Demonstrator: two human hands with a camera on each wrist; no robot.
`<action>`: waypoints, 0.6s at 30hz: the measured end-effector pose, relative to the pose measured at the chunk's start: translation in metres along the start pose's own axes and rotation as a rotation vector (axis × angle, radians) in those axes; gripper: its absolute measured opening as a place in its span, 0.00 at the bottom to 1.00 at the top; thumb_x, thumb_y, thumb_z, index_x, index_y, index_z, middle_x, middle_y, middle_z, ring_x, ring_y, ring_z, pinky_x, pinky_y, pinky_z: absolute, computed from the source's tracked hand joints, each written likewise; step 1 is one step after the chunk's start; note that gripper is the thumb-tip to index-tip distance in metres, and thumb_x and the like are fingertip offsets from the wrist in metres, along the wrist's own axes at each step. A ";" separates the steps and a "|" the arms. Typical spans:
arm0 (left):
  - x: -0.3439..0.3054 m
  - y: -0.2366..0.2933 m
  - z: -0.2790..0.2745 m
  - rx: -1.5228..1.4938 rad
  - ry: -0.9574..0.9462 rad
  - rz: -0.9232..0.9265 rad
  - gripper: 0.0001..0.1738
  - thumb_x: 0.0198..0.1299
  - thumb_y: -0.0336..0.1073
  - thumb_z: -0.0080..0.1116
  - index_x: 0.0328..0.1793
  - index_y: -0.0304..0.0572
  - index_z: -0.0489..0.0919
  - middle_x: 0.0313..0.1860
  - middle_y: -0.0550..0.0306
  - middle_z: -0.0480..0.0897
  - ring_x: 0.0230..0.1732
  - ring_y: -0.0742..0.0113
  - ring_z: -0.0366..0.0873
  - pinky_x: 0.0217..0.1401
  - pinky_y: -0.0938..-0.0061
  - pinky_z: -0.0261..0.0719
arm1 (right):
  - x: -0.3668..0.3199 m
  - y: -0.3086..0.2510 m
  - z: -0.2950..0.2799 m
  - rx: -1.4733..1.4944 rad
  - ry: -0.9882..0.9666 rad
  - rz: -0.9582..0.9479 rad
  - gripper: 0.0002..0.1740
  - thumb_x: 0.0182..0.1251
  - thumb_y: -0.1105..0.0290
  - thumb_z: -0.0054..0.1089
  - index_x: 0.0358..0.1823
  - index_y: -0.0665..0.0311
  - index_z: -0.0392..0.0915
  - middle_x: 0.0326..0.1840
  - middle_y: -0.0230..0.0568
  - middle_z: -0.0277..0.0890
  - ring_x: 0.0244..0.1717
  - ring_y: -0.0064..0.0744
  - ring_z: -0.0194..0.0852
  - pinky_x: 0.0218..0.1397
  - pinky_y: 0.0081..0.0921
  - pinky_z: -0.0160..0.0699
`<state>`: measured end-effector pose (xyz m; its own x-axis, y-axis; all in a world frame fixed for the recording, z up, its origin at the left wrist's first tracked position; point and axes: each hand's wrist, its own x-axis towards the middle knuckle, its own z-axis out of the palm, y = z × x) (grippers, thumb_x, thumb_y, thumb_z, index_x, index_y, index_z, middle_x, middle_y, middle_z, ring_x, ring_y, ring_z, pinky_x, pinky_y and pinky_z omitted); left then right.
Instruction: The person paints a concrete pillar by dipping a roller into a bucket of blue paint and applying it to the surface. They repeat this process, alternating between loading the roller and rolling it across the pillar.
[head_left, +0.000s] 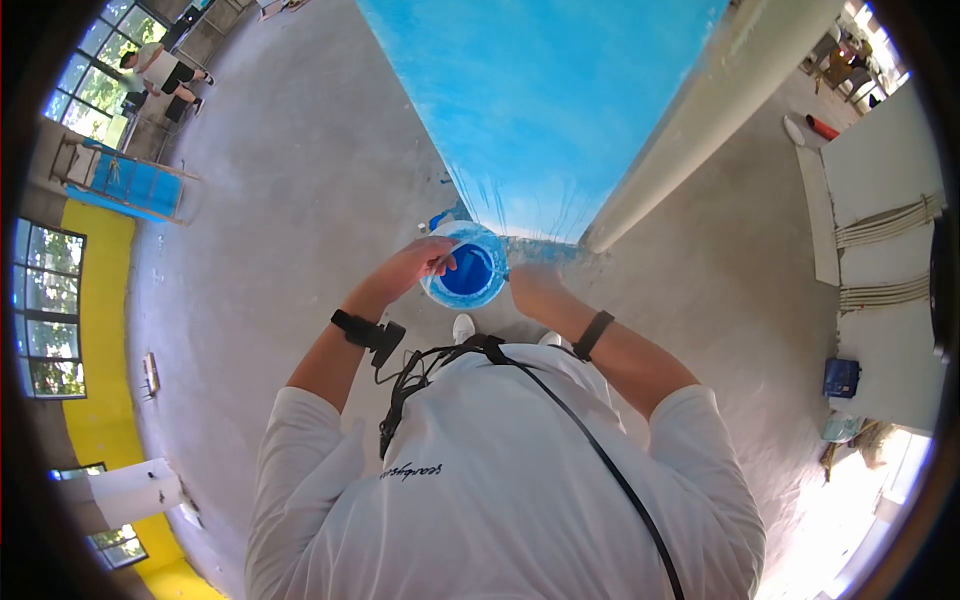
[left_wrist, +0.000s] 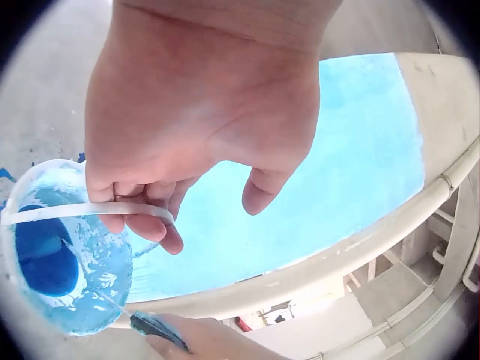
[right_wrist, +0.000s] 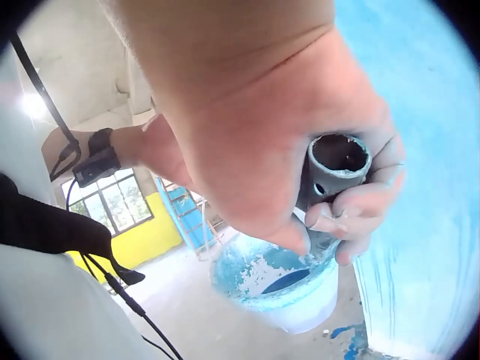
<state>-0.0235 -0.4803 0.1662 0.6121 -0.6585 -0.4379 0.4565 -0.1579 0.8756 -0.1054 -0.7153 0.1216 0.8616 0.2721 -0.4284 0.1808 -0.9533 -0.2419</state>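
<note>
My left hand point(head_left: 405, 268) hooks its curled fingers round the white bail handle point(left_wrist: 90, 211) of a paint bucket point(head_left: 462, 301), thumb standing apart. Light-blue paint coats the bucket's inside, and deep-blue paint point(left_wrist: 46, 264) lies at its bottom. Beside the rim, my right hand point(right_wrist: 277, 142) grips the dark, hollow-ended handle point(right_wrist: 341, 161) of what looks like a paint roller. From that handle a thin metal rod point(left_wrist: 112, 301) runs down into the bucket in the left wrist view; its far end is hidden.
A blue-painted pillar point(head_left: 540, 110) rises right behind the bucket, with a pale pipe point(head_left: 700, 130) along its side. Blue paint spots mark the concrete floor point(head_left: 320, 150). My shoe point(head_left: 463, 328) is close to the bucket. Another person point(head_left: 160, 70) is far off at left, near a ladder point(head_left: 125, 180).
</note>
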 end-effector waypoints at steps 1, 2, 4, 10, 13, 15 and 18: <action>0.009 -0.003 0.009 0.016 -0.028 0.006 0.22 0.68 0.40 0.40 0.59 0.29 0.71 0.36 0.58 0.75 0.38 0.72 0.68 0.47 0.78 0.67 | -0.002 0.009 0.007 0.018 -0.004 -0.004 0.10 0.54 0.69 0.58 0.36 0.64 0.82 0.37 0.46 0.81 0.40 0.44 0.83 0.37 0.37 0.82; 0.014 -0.004 0.017 0.023 -0.024 -0.010 0.22 0.68 0.40 0.40 0.59 0.29 0.71 0.36 0.58 0.75 0.38 0.72 0.68 0.47 0.78 0.67 | -0.004 0.014 0.011 0.004 0.039 0.011 0.09 0.54 0.70 0.58 0.36 0.63 0.82 0.37 0.44 0.82 0.40 0.42 0.83 0.35 0.36 0.82; 0.023 -0.003 0.029 0.093 -0.033 -0.028 0.22 0.69 0.40 0.40 0.59 0.28 0.71 0.38 0.59 0.74 0.39 0.72 0.68 0.48 0.78 0.66 | -0.007 0.023 0.018 0.004 0.078 0.025 0.09 0.53 0.70 0.59 0.36 0.61 0.82 0.36 0.41 0.82 0.40 0.41 0.83 0.33 0.34 0.82; 0.018 0.015 0.050 0.212 -0.008 -0.080 0.23 0.68 0.40 0.41 0.61 0.29 0.70 0.37 0.61 0.75 0.39 0.74 0.68 0.46 0.80 0.65 | -0.013 0.022 0.013 0.034 0.033 0.055 0.10 0.53 0.71 0.59 0.38 0.62 0.81 0.37 0.39 0.82 0.39 0.38 0.83 0.29 0.34 0.81; 0.017 0.015 0.055 0.191 0.035 -0.076 0.23 0.68 0.40 0.41 0.61 0.31 0.71 0.37 0.63 0.75 0.38 0.75 0.67 0.46 0.81 0.64 | -0.012 0.029 0.033 0.059 0.136 0.081 0.11 0.54 0.68 0.59 0.38 0.62 0.80 0.37 0.42 0.82 0.38 0.41 0.83 0.31 0.35 0.81; 0.009 0.020 0.055 0.209 0.063 -0.045 0.22 0.68 0.41 0.42 0.60 0.33 0.72 0.37 0.64 0.75 0.38 0.75 0.67 0.46 0.81 0.64 | -0.015 0.030 0.047 0.216 0.330 0.029 0.11 0.61 0.63 0.54 0.32 0.63 0.80 0.29 0.47 0.80 0.31 0.43 0.83 0.26 0.37 0.77; 0.011 0.012 0.040 0.223 0.099 0.004 0.20 0.68 0.42 0.43 0.58 0.37 0.74 0.36 0.66 0.74 0.37 0.76 0.66 0.45 0.82 0.64 | -0.002 0.048 0.065 0.436 0.233 -0.002 0.16 0.63 0.59 0.53 0.35 0.67 0.77 0.26 0.49 0.77 0.24 0.42 0.80 0.24 0.39 0.73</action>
<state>-0.0367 -0.5187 0.1802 0.6789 -0.5859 -0.4424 0.3070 -0.3208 0.8960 -0.1287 -0.7534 0.0545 0.9535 0.1899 -0.2339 0.0101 -0.7960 -0.6052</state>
